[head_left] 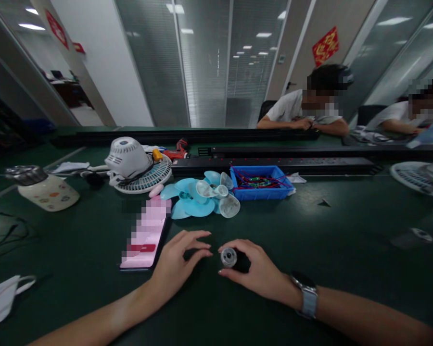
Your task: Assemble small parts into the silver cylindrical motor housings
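A small round metal cylinder (228, 258) with a dark hole in its top face is at the middle front of the green table. The curved fingers and thumb of my right hand (254, 269) are around it, the thumb on the near side. To the left, my left hand (180, 257) is open and holds nothing, its fingertips apart and pointing at the cylinder. A phone with a pink screen (147, 235) lies just beyond my left wrist. Blue fan blades (193, 204) and a smaller pale grey fan blade (229, 204) lie beyond both hands.
A blue bin (261, 193) holds wires and green boards. At left are a white fan body (128, 158), a cream bottle (48, 194) and a face mask (2, 300). Another cylinder (413, 238) lies at right. Long black bars (274, 165) cross the table; two people sit beyond.
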Tool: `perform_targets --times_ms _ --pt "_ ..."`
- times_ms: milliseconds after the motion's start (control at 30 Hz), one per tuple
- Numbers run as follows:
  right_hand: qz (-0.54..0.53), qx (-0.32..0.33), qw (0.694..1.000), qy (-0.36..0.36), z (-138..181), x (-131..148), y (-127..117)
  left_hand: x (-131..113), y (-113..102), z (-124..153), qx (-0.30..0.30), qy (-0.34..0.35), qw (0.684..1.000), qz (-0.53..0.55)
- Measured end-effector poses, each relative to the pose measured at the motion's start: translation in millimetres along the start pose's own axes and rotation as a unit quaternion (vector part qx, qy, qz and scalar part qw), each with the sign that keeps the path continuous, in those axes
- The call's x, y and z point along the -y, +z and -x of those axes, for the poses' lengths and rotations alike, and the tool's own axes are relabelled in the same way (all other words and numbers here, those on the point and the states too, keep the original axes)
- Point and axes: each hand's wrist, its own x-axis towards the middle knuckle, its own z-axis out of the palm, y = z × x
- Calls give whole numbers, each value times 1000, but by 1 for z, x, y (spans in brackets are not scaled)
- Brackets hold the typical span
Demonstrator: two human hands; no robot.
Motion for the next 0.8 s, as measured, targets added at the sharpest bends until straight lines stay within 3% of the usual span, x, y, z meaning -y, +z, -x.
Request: perform_targets --times_ms 100,200,333,433,533,600,667,800 --pt "0 -9 1000 -4 1 2 1 9 7 5 57 8 998 4" --pt "-3 -51 999 -10 1 -6 -18 10 8 7 67 3 998 4" --pt "69 -227 970 57 10 -53 -93 10 3 5 50 -39 998 13" --pt "133 -358 913 142 32 -111 -160 9 3 4 49 -69 996 27" --pt "222 -424 845 237 61 -163 -204 8 4 3 53 -95 993 35" --pt "247 -432 820 282 78 -186 -216 6 4 2 55 -108 992 36" --pt "244 -428 814 308 89 -197 -218 5 3 2 56 -114 991 38" --pt "259 -443 809 286 89 -181 -210 2 1 1 66 -123 989 41"
